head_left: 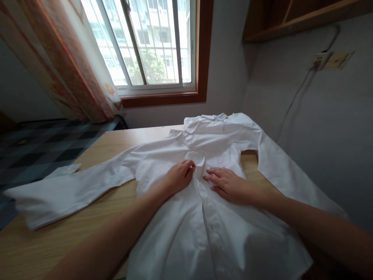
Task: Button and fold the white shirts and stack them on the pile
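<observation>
A white button-up shirt [166, 155] lies spread front side up, its collar toward the window and its sleeves out to both sides. My left hand [182, 175] is closed at the front placket, its thumb and fingers pinching the edge of the shirt. Just right of the placket, my right hand [225, 182] rests on the fabric with its fingers stretched and slightly apart. The placket runs down between the two hands, and its lower part gapes a little near me. Folds of cloth rise around the left fingertips.
Under the shirt is a light wooden table [122, 208]. A barred window [154, 42] with a patterned curtain [55, 50] stands behind it. On the left is a dark checked surface [52, 144]. At right, a cable hangs from a wall socket [332, 60] below a wooden shelf [274, 33].
</observation>
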The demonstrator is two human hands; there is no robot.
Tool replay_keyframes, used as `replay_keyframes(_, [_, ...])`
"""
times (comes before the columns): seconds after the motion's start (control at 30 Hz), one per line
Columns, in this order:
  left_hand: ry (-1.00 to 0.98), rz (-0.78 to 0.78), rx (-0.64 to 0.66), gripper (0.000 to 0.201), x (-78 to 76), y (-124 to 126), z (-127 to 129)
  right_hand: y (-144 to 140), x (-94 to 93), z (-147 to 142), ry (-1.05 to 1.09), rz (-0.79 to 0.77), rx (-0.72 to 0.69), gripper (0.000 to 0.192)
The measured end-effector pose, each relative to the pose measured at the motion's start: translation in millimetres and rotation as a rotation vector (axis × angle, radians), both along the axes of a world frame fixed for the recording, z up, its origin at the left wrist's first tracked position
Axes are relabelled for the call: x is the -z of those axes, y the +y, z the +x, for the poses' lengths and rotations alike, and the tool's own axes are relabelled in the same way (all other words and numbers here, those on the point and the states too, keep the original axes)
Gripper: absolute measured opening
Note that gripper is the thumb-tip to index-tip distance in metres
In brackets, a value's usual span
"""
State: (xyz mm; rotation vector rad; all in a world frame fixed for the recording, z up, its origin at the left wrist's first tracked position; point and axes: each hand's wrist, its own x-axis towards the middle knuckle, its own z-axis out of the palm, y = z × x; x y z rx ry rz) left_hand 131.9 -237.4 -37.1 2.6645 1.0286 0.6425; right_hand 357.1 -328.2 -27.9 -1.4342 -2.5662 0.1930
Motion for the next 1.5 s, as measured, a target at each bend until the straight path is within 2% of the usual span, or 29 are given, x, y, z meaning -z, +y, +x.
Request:
replay_keyframes(0.07, [0.009,0.002,-0.002,0.023,1.7,2,-1,-11,11.5,9,-0.016,-0.02,0.012,0.046])
replay_keyframes(0.17, [-0.013,-0.035,0.009,0.022,1.3,6,-2,-19,18.5,20,-0.018,-0.046,0.007,0.049])
replay_keyframes(0.3, [-0.053,-0.095,0.0,0.022,-0.7,9,-3,-23,18.6,31,-0.006,-0.039,0.018,0.051])
replay_keyframes(0.47, [-0.033,-0.099,0.007,0.021,0.0,10,-5,-22,20.8,47,-0.006,-0.045,0.008,0.051])
replay_keyframes(0.7, [-0.032,-0.093,0.015,0.021,2.1,11,-6,-19,22.9,70,0.023,-0.042,-0.104,0.049])
replay_keyframes(0.87, [-0.005,-0.08,-0.005,0.021,1.4,10,-3,-15,21.8,79,0.167,0.057,-0.17,0.038])
replay_keyframes(0.97, [0.014,-0.072,-0.006,0.022,1.7,10,-2,-6,7.6,66,0.271,0.102,-0.163,0.026])
replay_keyframes(1.03, [0.016,-0.068,-0.001,0.023,2.5,9,-1,4,-7.9,46,0.309,0.107,-0.111,0.028])
replay_keyframes(1.1, [0.015,-0.058,-0.003,0.023,3.6,10,-1,17,-22.9,22,0.312,0.141,-0.001,0.027])
replay_keyframes(1.17, [0.016,-0.041,-0.019,0.026,4.3,10,-1,30,-31.8,-3,0.336,0.154,0.114,0.019])
replay_keyframes(1.23, [0.027,-0.032,-0.033,0.029,4.3,9,0,42,-31.6,-23,0.333,0.124,0.204,0.023])
replay_keyframes(1.33, [0.055,-0.038,-0.025,0.032,3.4,8,1,53,-19.0,-40,0.29,0.039,0.308,0.036])
replay_keyframes(1.5, [0.021,-0.047,-0.031,0.039,0.8,6,1,57,-1.9,-43,0.355,-0.075,0.358,0.017])
